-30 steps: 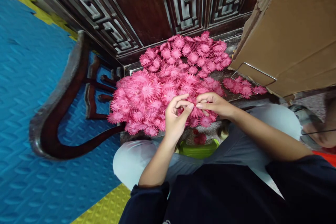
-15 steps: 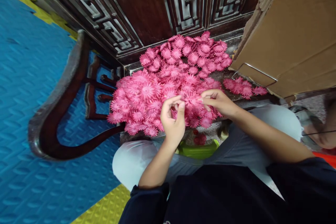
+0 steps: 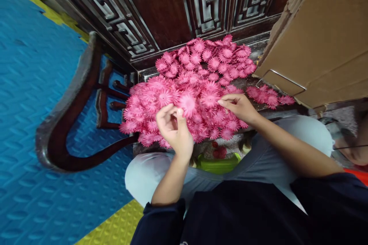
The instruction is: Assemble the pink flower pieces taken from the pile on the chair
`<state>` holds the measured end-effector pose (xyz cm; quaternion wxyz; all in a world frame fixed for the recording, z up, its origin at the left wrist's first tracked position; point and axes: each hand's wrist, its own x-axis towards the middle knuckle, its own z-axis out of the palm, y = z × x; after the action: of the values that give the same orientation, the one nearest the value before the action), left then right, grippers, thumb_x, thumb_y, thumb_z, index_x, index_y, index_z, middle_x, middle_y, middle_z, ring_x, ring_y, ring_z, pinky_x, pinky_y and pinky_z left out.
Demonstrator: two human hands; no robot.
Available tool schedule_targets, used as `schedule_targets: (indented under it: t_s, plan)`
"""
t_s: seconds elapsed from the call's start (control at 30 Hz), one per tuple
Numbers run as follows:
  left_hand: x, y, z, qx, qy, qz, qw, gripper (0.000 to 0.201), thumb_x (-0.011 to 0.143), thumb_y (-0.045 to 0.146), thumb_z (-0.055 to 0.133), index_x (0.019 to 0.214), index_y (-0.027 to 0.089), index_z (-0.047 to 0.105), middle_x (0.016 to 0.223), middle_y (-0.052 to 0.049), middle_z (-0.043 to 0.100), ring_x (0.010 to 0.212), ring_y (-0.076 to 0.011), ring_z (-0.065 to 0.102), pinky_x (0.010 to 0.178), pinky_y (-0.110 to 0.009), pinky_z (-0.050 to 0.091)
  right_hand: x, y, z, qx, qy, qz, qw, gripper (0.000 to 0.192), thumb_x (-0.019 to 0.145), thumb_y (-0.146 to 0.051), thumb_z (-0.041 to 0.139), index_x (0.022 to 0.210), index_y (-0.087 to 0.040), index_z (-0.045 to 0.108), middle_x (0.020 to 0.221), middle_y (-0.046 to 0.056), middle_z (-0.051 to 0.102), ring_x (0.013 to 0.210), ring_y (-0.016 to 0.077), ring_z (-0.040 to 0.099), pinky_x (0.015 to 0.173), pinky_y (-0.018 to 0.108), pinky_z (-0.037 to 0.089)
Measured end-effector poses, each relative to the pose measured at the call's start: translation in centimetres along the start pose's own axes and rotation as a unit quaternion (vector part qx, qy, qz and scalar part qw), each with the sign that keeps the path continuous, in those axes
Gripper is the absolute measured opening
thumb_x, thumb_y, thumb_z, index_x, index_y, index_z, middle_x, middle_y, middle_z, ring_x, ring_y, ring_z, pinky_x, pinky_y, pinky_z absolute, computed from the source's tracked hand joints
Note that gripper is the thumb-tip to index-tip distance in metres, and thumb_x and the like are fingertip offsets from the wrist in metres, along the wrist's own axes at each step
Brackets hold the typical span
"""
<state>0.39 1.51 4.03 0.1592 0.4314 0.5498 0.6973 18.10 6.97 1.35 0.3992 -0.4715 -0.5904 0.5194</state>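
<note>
A heap of pink artificial flowers (image 3: 143, 116) with thin pointed petals covers the dark wooden seat. Between thumb and index finger, my left hand (image 3: 176, 130) pinches one pink flower head (image 3: 187, 103), its pale centre facing up, just above the heap. My right hand (image 3: 240, 107) has its thumb and fingertips together at the edge of another pink flower head (image 3: 210, 98). The two flowers are side by side and apart. Whether stems or wires run below them is hidden.
A curved dark armrest (image 3: 47, 141) stands at left, and a carved wooden backrest (image 3: 169, 7) rises behind. The cardboard (image 3: 324, 38) with a metal wire handle (image 3: 283, 80) is at right, near a smaller flower group (image 3: 263, 95). Below, something green (image 3: 218, 164) shows between my knees.
My hands were close together over one spot of flowers. My left hand has moved left with a flower in its fingers, opening a gap between the hands; the right hand has barely moved.
</note>
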Motion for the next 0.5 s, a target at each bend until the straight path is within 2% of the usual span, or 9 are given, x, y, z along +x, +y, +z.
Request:
schedule_targets:
  t_s: [0.1,0.2,0.3,0.4,0.5]
  plan:
    - [-0.4,-0.1,0.2,0.000,-0.041,-0.024,0.999,0.018,0.081,0.026,0.060,0.097,0.020,0.053,0.085,0.000,0.057,0.078,-0.0081,0.056,0.074,-0.021,0.045,0.1,0.7,0.1,-0.038,0.035,0.014,0.999,0.025,0.071,-0.042,0.066,0.068,-0.017,0.069,0.071,0.003,0.068,0.064,0.0143,0.056,0.063,0.029,0.041]
    - [-0.6,-0.3,0.4,-0.005,-0.062,-0.044,0.997,0.017,0.081,0.026,0.061,0.096,0.020,0.054,0.083,0.000,0.058,0.076,-0.0081,0.057,0.072,-0.020,0.045,0.2,0.9,-0.1,-0.034,0.062,0.038,0.997,0.025,0.070,-0.041,0.067,0.072,-0.016,0.070,0.075,0.004,0.069,0.067,0.0147,0.057,0.066,0.029,0.041]
    - [-0.6,-0.5,0.5,0.014,-0.066,-0.023,0.997,0.017,0.082,0.025,0.060,0.097,0.020,0.055,0.083,0.000,0.059,0.076,-0.0089,0.057,0.073,-0.023,0.045,0.0,0.0,-0.4,0.001,0.063,0.040,0.997,0.025,0.070,-0.041,0.068,0.076,-0.017,0.069,0.075,0.003,0.068,0.065,0.0127,0.055,0.064,0.027,0.040]
    - [-0.8,-0.9,0.4,0.106,-0.088,0.077,0.987,0.015,0.081,0.024,0.061,0.095,0.020,0.057,0.084,-0.001,0.063,0.078,-0.0118,0.057,0.075,-0.028,0.043,-0.5,-1.2,-0.3,0.030,-0.040,0.043,0.998,0.025,0.071,-0.041,0.066,0.078,-0.017,0.069,0.063,-0.001,0.061,0.055,0.0090,0.047,0.056,0.025,0.034]
    - [-0.9,-1.1,0.4,0.231,-0.125,0.238,0.935,0.012,0.078,0.021,0.064,0.090,0.022,0.062,0.080,-0.001,0.068,0.076,-0.0140,0.055,0.076,-0.031,0.037,-0.9,-1.9,0.0,0.052,-0.130,0.056,0.989,0.023,0.073,-0.037,0.065,0.082,-0.016,0.068,0.050,-0.005,0.051,0.046,0.0071,0.039,0.050,0.024,0.028]
